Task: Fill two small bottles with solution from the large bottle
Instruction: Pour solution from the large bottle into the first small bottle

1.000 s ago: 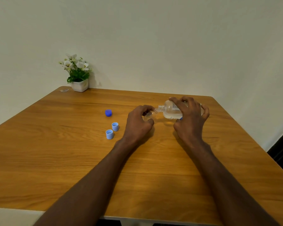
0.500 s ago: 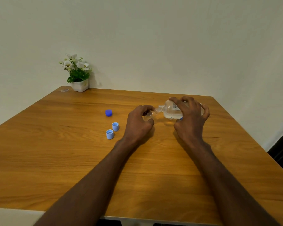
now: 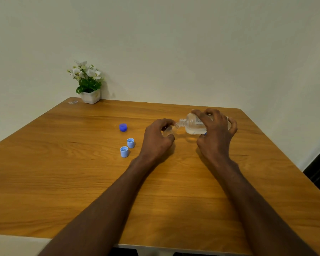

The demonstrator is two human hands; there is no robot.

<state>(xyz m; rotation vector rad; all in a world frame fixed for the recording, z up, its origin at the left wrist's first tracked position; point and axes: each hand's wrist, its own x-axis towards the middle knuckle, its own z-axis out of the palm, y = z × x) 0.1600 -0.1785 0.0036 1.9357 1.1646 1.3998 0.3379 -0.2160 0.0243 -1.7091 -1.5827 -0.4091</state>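
Observation:
My right hand (image 3: 215, 137) grips the large clear bottle (image 3: 191, 124), tipped on its side with its open neck pointing left. That neck meets the mouth of a small clear bottle (image 3: 169, 130), which my left hand (image 3: 157, 140) holds with curled fingers just above the wooden table (image 3: 81, 182). Clear liquid lies in the large bottle's lower half. A bit of blue shows under my right hand; I cannot tell what it is. The second small bottle is hidden from me.
Two light blue caps (image 3: 130, 142) (image 3: 124, 151) stand open side up left of my left hand. A dark blue cap (image 3: 123, 127) lies farther back. A white pot with flowers (image 3: 89, 85) stands at the far left corner, near the wall.

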